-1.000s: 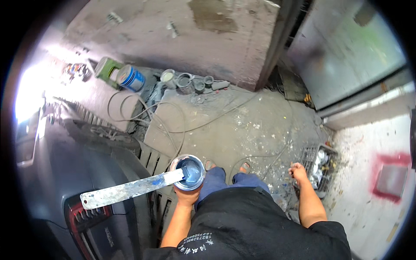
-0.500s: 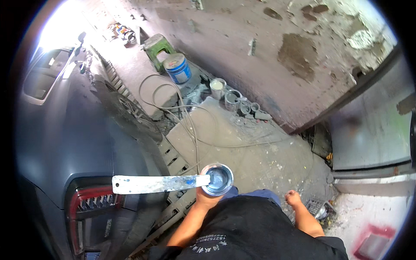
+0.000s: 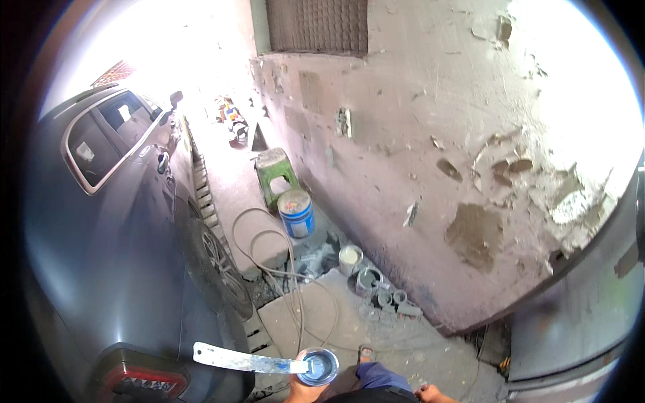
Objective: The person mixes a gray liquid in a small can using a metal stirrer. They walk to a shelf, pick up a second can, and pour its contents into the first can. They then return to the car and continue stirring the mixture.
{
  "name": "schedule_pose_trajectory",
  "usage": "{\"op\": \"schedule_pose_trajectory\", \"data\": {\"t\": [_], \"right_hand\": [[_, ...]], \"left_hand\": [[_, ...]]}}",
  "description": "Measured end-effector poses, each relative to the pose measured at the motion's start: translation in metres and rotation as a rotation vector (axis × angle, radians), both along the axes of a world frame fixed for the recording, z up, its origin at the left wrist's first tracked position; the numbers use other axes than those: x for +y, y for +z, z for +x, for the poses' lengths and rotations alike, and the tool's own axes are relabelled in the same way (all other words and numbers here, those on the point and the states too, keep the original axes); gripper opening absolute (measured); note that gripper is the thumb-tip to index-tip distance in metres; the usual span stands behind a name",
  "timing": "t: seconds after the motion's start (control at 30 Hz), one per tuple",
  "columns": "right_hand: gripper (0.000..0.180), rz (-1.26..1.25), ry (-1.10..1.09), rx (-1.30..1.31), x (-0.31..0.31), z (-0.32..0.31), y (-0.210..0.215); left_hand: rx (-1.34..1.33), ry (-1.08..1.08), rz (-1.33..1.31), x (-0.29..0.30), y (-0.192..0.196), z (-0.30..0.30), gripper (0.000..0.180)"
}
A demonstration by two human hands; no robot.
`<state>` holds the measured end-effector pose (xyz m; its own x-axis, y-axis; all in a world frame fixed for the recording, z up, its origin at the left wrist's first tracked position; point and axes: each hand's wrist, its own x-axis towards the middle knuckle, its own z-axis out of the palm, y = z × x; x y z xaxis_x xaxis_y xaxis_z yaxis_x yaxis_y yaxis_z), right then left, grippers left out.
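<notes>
My left hand (image 3: 304, 391) is closed round a small paint can (image 3: 332, 377) with blue-grey paint inside. A long white stirring stick (image 3: 248, 361), smeared with blue, has one end in the can and juts out left over the rim towards the car. By my right side, at the lower edge, my right hand (image 3: 423, 393) hangs low with its fingers curled in and nothing seen in them. A dark blue-grey car (image 3: 127, 269) stands close on the left, its red tail light (image 3: 144, 383) near the stick.
Along the wall (image 3: 390, 221) stand a green stool (image 3: 277, 176), a blue bucket (image 3: 297, 216), a can with pale contents (image 3: 350, 259) and several grey-stained pots (image 3: 369, 281). A looped hose (image 3: 295, 309) lies on the floor ahead. A metal panel (image 3: 584, 316) is at the right.
The view has tilted up and shows more wall and car. The can and stick sit lower in it, still in my left hand. A foot now shows in front.
</notes>
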<state>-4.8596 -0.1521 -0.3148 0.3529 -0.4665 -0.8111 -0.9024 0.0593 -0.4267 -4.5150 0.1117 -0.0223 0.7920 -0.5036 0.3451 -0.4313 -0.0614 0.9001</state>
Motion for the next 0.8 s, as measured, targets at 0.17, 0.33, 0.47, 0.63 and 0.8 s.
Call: {"op": "schedule_pose_trajectory", "data": {"t": [0.17, 0.33, 0.47, 0.63, 0.8], "right_hand": [[0.040, 0.047, 0.178, -0.031, -0.101, 0.088, 0.009], [0.034, 0.091, 0.084, -0.260, -0.174, 0.206, 0.074], [0.014, -0.014, 0.062, -0.327, -0.249, 0.232, 0.054], [0.020, 0.122, 0.107, -0.105, -0.220, 0.275, 0.061], [0.020, 0.095, 0.326, 0.150, -0.180, 0.332, 0.096]], "left_hand": [[-0.052, 0.126, -0.034, -0.058, 0.026, 0.027, 0.069], [0.009, 0.225, 0.033, -0.073, 0.031, 0.049, 0.075], [0.123, 0.136, -0.093, -0.105, 0.023, 0.076, 0.077], [-0.065, 0.283, 0.059, -0.106, 0.026, 0.104, 0.080], [0.042, 0.313, -0.075, -0.112, 0.021, 0.168, 0.077]]}}
